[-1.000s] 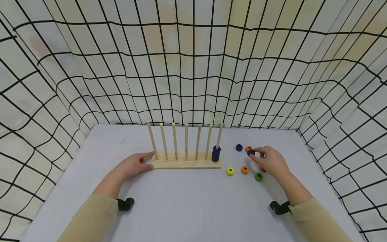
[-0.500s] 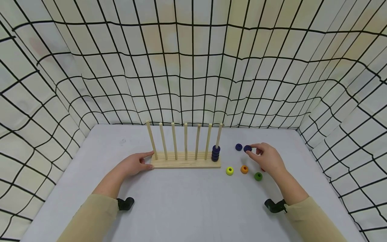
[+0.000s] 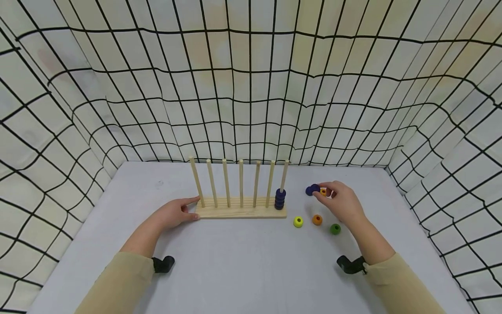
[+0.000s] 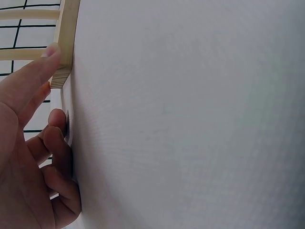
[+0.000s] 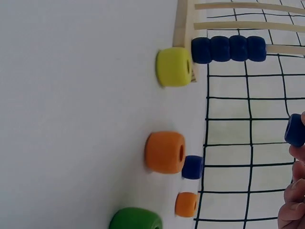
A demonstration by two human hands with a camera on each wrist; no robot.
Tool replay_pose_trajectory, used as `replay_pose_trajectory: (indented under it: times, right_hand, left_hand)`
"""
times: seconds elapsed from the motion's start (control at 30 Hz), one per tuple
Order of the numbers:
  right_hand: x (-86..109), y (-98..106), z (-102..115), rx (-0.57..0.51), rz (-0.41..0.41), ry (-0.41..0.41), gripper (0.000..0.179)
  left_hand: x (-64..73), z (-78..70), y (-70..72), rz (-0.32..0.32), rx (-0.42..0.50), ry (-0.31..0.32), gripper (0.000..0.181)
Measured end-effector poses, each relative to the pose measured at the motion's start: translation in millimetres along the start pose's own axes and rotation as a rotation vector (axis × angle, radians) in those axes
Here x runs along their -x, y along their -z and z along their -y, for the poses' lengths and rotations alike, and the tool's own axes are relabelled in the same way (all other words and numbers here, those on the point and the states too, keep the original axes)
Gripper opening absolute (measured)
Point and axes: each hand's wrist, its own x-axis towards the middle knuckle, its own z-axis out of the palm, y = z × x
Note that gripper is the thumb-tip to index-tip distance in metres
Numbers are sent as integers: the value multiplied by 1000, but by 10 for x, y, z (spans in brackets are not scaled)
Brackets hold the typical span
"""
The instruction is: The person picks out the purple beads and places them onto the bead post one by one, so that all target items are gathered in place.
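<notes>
A wooden peg rack [image 3: 239,212] with several upright pegs stands mid-table in the head view. Its rightmost peg carries a stack of dark blue beads [image 3: 279,199]. My left hand [image 3: 170,214] pinches the left end of the rack's base; in the left wrist view the thumb [image 4: 40,67] lies on the wood. To the right of the rack, my right hand [image 3: 342,203] pinches a blue bead [image 5: 295,131] between thumb and fingertips, raised above the table. Another blue bead [image 3: 308,191] lies on the table, partly covered by the held one in the head view.
Around the right hand lie a yellow bead [image 3: 298,221], an orange bead [image 3: 317,220], a green bead [image 3: 335,229] and a farther orange bead [image 5: 186,204]. Black netting [image 3: 251,100] over pale walls encloses the white table [image 3: 251,266] at the back and sides.
My right hand has carried the blue bead leftward and slightly away from me, past the farther orange bead. A red bead glimpsed beside that hand is now hidden. The left hand stays put.
</notes>
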Motion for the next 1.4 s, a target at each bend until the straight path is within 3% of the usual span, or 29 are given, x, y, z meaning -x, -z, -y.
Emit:
replay_pose_trajectory:
  times: [0.77,1.4]
  right_hand:
    - [-71,59,454,-162,-110,79,38]
    - [-112,200,729,-222,-186,139,40]
  left_hand:
    - [17,1,2,6,-6,-1,73]
    - [32,-59,12,1,-11,-6,72]
